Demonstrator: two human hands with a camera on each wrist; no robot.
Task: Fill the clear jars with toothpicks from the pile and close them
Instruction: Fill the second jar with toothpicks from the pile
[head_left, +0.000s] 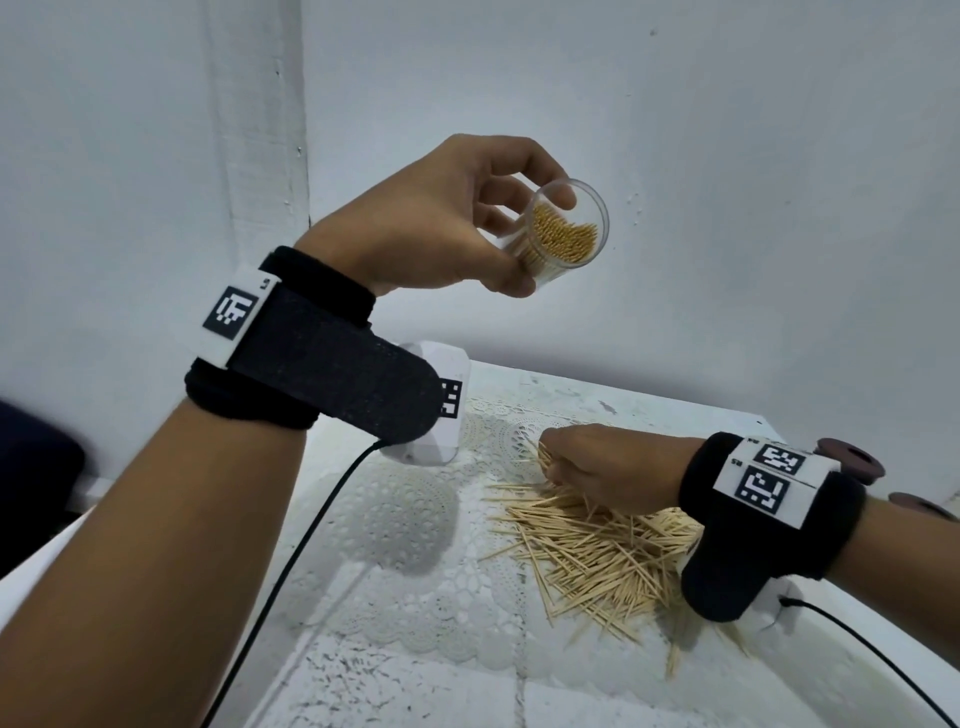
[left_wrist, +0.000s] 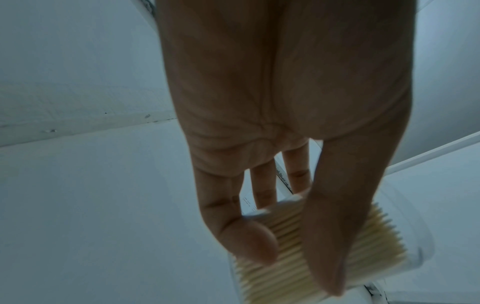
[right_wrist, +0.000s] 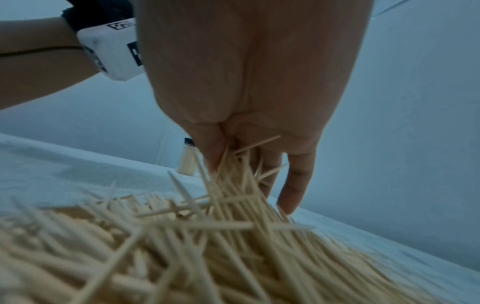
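On the left, my left hand is up in the air, well above the table. Its thumb and fingers are curled round a clear jar, which is tipped so its open mouth faces me. The jar is partly full of toothpicks, all packed to one side. It has no lid on.

Moving right and down, my right hand is low on the pile of toothpicks. Its fingers are closed on a small bunch of toothpicks, and some stick out at odd angles.

I think things could go wrong here. The jar leans a lot, so the sticks inside could slide out if I tip it more. The bunch in my right hand is messy, so crossed sticks might catch on the jar's rim and fall.

The table is white with a lacy cloth on it. Behind my right wrist lie two brown round lids. The right wrist view shows another jar of toothpicks with a dark lid, standing far back. The wall is plain white.
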